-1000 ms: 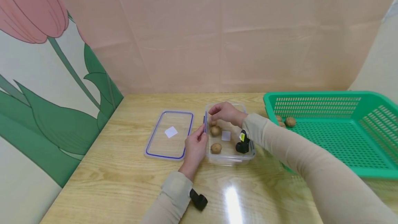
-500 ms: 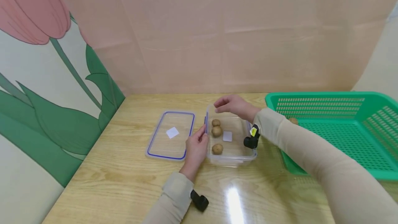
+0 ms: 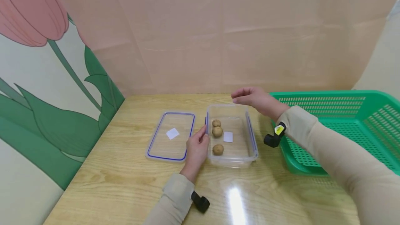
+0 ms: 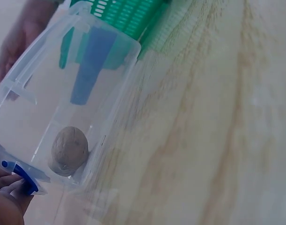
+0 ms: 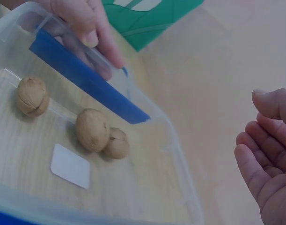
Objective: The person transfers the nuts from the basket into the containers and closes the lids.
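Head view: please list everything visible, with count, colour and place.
Container: 1, clear, centre
Walnuts: 3, brown, inside container, left
Lid: 1, clear, blue-edged, left of container
White squares: 2, white, at lid and container
Basket: 1, green, right of container
Table: 1, light wood, below
Backdrop: 1, pinkish, behind table
Flower panel: 1, multicoloured, left
Pale panel: 1, off-white, far right
Wrist cameras: 2, black, lower centre, right of container
Sleeves: 2, beige, foreground
Left hand: 1, bare, at container's left rim
Right hand: 1, bare, near container's far right corner
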Motion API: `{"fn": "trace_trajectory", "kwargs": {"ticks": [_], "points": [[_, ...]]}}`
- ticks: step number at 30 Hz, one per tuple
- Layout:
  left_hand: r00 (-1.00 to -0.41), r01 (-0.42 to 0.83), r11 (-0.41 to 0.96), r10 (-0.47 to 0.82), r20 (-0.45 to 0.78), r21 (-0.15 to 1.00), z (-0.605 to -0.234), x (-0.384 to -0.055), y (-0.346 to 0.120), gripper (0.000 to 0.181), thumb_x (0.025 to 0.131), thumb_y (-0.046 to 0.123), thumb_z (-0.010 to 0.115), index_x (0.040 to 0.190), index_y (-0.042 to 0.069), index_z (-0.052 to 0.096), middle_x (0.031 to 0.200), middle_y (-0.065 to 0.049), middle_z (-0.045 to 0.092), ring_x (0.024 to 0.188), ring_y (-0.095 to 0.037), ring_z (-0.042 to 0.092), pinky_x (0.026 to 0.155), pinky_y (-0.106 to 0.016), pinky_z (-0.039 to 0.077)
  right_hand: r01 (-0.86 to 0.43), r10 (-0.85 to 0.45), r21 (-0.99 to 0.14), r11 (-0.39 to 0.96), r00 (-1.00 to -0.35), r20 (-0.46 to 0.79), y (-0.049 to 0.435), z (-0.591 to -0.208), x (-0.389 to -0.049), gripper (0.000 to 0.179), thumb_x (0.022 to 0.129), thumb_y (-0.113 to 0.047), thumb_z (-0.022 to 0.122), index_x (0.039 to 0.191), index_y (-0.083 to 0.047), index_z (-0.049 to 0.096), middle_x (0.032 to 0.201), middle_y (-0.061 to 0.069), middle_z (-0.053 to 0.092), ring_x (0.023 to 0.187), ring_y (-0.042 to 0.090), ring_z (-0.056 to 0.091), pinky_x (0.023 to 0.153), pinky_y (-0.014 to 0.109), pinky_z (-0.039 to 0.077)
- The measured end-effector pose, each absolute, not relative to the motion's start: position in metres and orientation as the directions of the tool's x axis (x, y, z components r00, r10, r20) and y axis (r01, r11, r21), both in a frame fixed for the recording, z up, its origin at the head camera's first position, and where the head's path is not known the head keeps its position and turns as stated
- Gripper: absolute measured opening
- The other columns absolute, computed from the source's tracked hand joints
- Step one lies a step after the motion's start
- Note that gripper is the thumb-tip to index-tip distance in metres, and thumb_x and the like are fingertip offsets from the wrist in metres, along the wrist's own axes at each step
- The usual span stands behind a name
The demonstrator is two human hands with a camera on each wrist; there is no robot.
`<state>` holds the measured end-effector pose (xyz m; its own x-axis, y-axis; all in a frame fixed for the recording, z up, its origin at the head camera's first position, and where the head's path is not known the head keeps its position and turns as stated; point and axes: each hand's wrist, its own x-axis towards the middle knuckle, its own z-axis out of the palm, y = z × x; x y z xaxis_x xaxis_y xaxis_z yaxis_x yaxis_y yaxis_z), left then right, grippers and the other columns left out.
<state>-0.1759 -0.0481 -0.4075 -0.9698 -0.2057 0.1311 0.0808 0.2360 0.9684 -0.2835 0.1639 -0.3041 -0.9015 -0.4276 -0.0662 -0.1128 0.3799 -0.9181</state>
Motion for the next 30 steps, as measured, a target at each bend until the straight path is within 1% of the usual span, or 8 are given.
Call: {"fn": "trace_trajectory", "kwargs": {"ticks": [7, 11, 15, 20, 23, 26, 28, 30], "points": [[-0.966, 0.094, 0.253, -0.212, 0.150, 0.963, -0.409, -0.176, -0.048, 0.037, 0.087, 0.007, 0.053, 0.123, 0.005, 0.057, 0.122, -0.013, 0.059, 0.114, -0.023, 0.056, 0.091, -0.028, 0.049, -0.119, -0.371, -0.919, 0.375, -0.928, -0.031, 0.183, -0.295, -0.279, 0.039, 0.086, -0.027, 0.066, 0.117, -0.004, 0.058, 0.109, -0.003, 0.062, 0.104, 0.013, 0.054, 0.103, 0.042, 0.037], [-0.964, 0.096, 0.259, -0.215, 0.154, 0.961, -0.410, -0.176, -0.048, 0.038, 0.086, 0.007, 0.053, 0.124, 0.005, 0.058, 0.122, -0.014, 0.060, 0.113, -0.023, 0.056, 0.091, -0.028, 0.050, -0.107, -0.342, -0.922, 0.371, -0.939, -0.029, 0.195, -0.292, -0.276, 0.039, 0.085, -0.028, 0.066, 0.116, -0.006, 0.059, 0.107, -0.007, 0.062, 0.104, 0.012, 0.053, 0.102, 0.041, 0.036], [-0.964, 0.101, 0.261, -0.214, 0.160, 0.960, -0.410, -0.176, -0.048, 0.038, 0.086, 0.007, 0.053, 0.124, 0.005, 0.058, 0.121, -0.014, 0.060, 0.113, -0.023, 0.057, 0.090, -0.029, 0.050, -0.113, -0.335, -0.909, 0.400, -0.942, -0.030, 0.209, -0.291, -0.273, 0.041, 0.086, -0.032, 0.065, 0.119, -0.008, 0.058, 0.107, -0.010, 0.061, 0.103, 0.010, 0.053, 0.102, 0.041, 0.036], [-0.963, 0.102, 0.266, -0.217, 0.162, 0.959, -0.411, -0.176, -0.048, 0.037, 0.087, 0.006, 0.053, 0.124, 0.006, 0.058, 0.121, -0.014, 0.060, 0.113, -0.024, 0.057, 0.090, -0.029, 0.050, -0.112, -0.318, -0.897, 0.428, -0.948, -0.033, 0.227, -0.292, -0.270, 0.043, 0.087, -0.034, 0.063, 0.121, -0.009, 0.056, 0.107, -0.014, 0.061, 0.103, 0.006, 0.053, 0.100, 0.037, 0.037], [-0.963, 0.100, 0.262, -0.217, 0.160, 0.960, -0.411, -0.176, -0.048, 0.037, 0.087, 0.007, 0.053, 0.124, 0.006, 0.058, 0.122, -0.014, 0.059, 0.113, -0.024, 0.057, 0.090, -0.029, 0.050, -0.113, -0.305, -0.887, 0.448, -0.952, -0.033, 0.239, -0.294, -0.269, 0.040, 0.087, -0.036, 0.062, 0.120, -0.013, 0.057, 0.107, -0.017, 0.060, 0.103, 0.003, 0.052, 0.098, 0.035, 0.038], [-0.963, 0.097, 0.259, -0.218, 0.156, 0.961, -0.411, -0.175, -0.048, 0.037, 0.087, 0.007, 0.053, 0.124, 0.007, 0.057, 0.123, -0.013, 0.059, 0.114, -0.024, 0.057, 0.090, -0.029, 0.050, -0.117, -0.291, -0.881, 0.459, -0.956, -0.025, 0.251, -0.298, -0.268, 0.036, 0.087, -0.036, 0.062, 0.118, -0.017, 0.060, 0.107, -0.018, 0.060, 0.102, 0.002, 0.053, 0.095, 0.031, 0.040], [-0.965, 0.091, 0.256, -0.217, 0.148, 0.963, -0.410, -0.176, -0.048, 0.037, 0.087, 0.007, 0.052, 0.124, 0.007, 0.057, 0.123, -0.012, 0.059, 0.114, -0.023, 0.056, 0.091, -0.029, 0.050, -0.116, -0.278, -0.875, 0.470, -0.960, -0.021, 0.259, -0.302, -0.268, 0.039, 0.087, -0.035, 0.062, 0.120, -0.014, 0.060, 0.105, -0.019, 0.061, 0.101, 0.001, 0.053, 0.092, 0.027, 0.042], [-0.967, 0.082, 0.253, -0.214, 0.139, 0.964, -0.410, -0.176, -0.048, 0.037, 0.088, 0.008, 0.052, 0.125, 0.007, 0.057, 0.124, -0.012, 0.058, 0.115, -0.023, 0.056, 0.091, -0.029, 0.050, -0.103, -0.269, -0.871, 0.481, -0.963, -0.035, 0.266, -0.305, -0.268, 0.045, 0.087, -0.037, 0.061, 0.122, -0.009, 0.057, 0.106, -0.019, 0.060, 0.102, 0.002, 0.051, 0.094, 0.031, 0.042]]}}
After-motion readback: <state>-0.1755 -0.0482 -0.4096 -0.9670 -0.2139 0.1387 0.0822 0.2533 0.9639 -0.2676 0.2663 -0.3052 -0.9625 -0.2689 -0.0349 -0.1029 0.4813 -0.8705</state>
